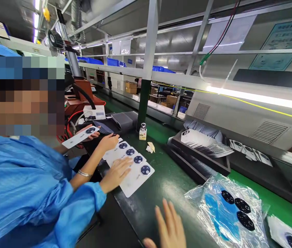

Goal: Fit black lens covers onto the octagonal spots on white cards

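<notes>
"Where's the row of white phone back panels (138,174)?"
"Ahead and left of the outstretched right hand (170,227), apart from it. Its fingers are spread; the clear plastic bag (228,220) lies rightward."

We've got panels (138,176) on the bench (165,181), bottle (142,133) behind them, stacked trays (180,164) to the right, plastic bag (219,218) in front of those.
</notes>
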`<state>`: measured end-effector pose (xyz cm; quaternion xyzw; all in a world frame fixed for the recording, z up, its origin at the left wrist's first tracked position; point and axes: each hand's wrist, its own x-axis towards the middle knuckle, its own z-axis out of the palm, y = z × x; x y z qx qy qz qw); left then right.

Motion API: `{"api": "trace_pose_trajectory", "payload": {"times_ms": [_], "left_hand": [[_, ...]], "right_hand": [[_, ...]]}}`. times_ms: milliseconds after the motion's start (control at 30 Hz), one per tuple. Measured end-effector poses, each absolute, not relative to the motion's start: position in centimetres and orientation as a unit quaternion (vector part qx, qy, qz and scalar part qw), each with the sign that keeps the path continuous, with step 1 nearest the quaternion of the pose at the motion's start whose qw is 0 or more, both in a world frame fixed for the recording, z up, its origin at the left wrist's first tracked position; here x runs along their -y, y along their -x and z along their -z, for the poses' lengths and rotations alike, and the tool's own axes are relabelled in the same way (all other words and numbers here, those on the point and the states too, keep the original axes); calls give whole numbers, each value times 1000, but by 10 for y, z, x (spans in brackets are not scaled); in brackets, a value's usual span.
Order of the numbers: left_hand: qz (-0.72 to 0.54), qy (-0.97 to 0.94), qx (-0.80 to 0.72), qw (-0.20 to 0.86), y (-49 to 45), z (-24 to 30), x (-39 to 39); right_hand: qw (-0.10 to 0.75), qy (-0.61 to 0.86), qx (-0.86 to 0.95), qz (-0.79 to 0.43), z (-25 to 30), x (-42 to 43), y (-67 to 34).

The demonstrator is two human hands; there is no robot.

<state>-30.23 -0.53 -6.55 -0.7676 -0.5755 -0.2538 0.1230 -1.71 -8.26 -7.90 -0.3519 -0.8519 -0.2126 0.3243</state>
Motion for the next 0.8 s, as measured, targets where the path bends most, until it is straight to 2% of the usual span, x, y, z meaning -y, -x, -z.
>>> {"api": "trace_pose_trajectory", "payload": {"times_ms": [67,200,367,500,700,800], "left_hand": [[241,755,597,121,332,66,1],[218,750,613,117,357,75,1],[210,767,592,126,357,84,13],[214,788,559,140,349,88,33],[250,812,472,236,312,83,80],[264,837,416,237,292,76,101]], "right_hand": [[248,343,890,170,65,68,75],[149,389,909,18,43,39,160],[112,408,906,-22,55,27,176],[174,399,899,47,72,45,159],[357,390,822,213,97,84,122],[456,379,764,255,116,101,99]]}}
